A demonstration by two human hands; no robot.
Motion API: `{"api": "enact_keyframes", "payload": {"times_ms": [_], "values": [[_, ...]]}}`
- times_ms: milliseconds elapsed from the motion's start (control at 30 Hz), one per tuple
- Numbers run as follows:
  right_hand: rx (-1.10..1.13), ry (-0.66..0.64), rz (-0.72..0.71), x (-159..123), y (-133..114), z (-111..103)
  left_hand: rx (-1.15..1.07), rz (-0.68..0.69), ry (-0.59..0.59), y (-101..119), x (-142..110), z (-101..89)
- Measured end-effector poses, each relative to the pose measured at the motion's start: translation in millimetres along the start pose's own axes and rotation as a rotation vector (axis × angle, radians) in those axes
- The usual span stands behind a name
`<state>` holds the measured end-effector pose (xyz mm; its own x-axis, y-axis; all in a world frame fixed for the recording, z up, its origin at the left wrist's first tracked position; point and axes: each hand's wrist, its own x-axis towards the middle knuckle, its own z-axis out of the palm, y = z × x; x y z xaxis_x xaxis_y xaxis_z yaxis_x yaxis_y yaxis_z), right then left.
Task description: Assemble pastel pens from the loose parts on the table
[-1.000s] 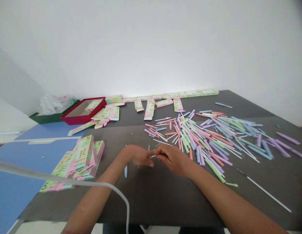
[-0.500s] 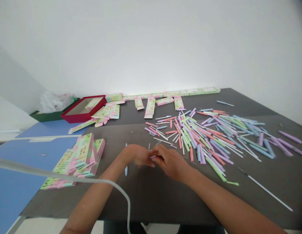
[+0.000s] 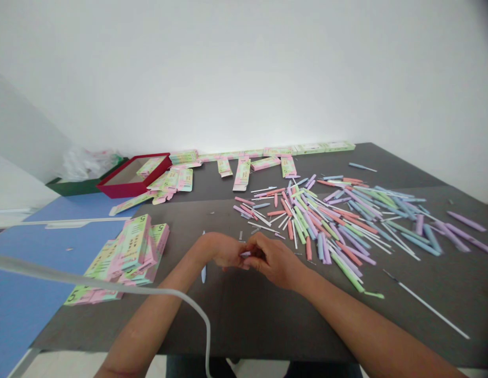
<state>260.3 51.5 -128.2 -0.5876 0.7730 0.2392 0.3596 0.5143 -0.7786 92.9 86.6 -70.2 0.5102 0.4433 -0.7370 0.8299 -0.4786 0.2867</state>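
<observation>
Over the dark tabletop my left hand [image 3: 229, 251] and my right hand [image 3: 273, 260] meet, fingertips pinched together. Between them shows a small purple pen part [image 3: 246, 254], mostly covered by the fingers. A blue pen [image 3: 204, 273] lies just left of my left hand, partly behind the wrist. To the right of my hands spreads a heap of pastel pen parts [image 3: 312, 223], with barrels, caps and thin white refills mixed together. Small clear bits [image 3: 241, 235] lie just beyond the fingertips.
Stacked pink-green cartons [image 3: 135, 241] stand at left, with more flat cartons [image 3: 242, 174] along the wall. A red box [image 3: 134, 190] and a green tray [image 3: 76, 187] sit at the back left. A white cable [image 3: 157, 290] crosses the foreground. One long refill [image 3: 433, 310] lies front right.
My hands stay together in nearly the same place. Slightly more of the purple pen part shows between the fingers, and the whole view has shifted a little.
</observation>
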Motion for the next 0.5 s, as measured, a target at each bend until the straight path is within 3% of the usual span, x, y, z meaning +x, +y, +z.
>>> {"api": "enact_keyframes", "payload": {"times_ms": [333, 500], "values": [[0.032, 0.106, 0.031, 3, -3, 3, 0.05, 0.011, 0.045, 7, 2, -5.5], [0.415, -0.007, 0.131, 7, 8, -1, 0.012, 0.036, 0.064, 0, -8, -8.8]]}}
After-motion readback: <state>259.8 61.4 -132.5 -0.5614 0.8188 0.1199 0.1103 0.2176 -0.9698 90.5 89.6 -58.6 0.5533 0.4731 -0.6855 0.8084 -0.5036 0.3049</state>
